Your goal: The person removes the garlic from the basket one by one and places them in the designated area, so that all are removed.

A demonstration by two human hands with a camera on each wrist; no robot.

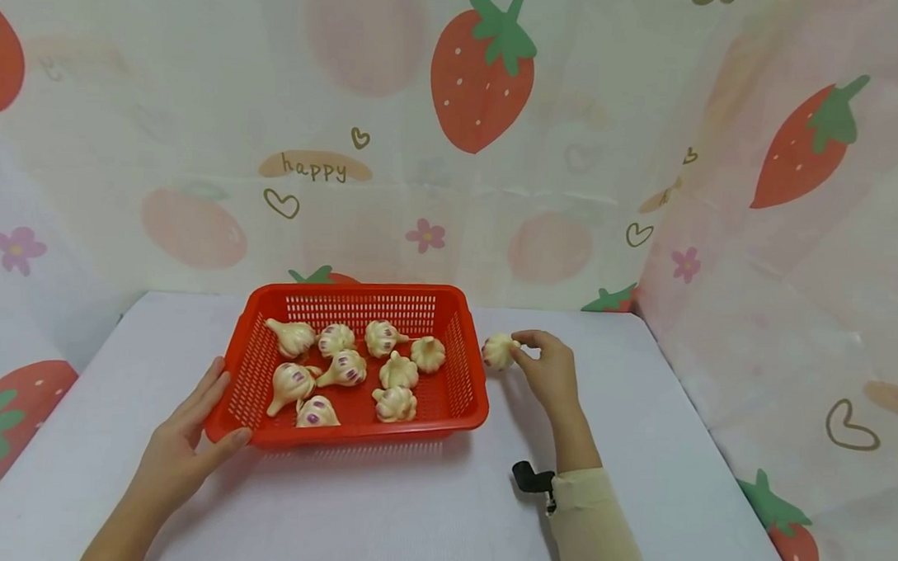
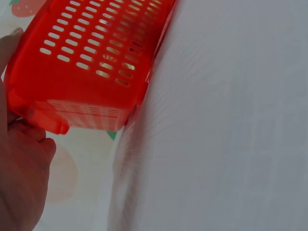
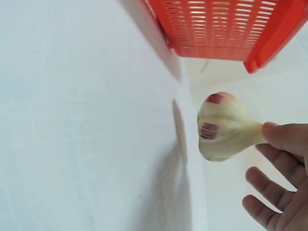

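Note:
A red plastic basket (image 1: 414,432) with slotted walls stands on the white table, several garlic bulbs (image 1: 344,368) lying loose inside it. My left hand (image 1: 179,448) grips the basket's near left corner, thumb over the rim and the other fingers along the outer side. Just right of the basket, my right hand (image 1: 550,371) pinches one garlic bulb (image 3: 224,127) by its stem between thumb and forefinger. That bulb is pale with purple patches, and its shadow falls on the cloth. The other right fingers (image 3: 267,185) are spread loosely below the stem in the right wrist view.
White cloth (image 1: 382,509) covers the table. Behind it and at both sides hang pale curtains (image 1: 602,154) printed with strawberries and hearts. A small black device (image 1: 533,479) sits at my right wrist by the sleeve cuff.

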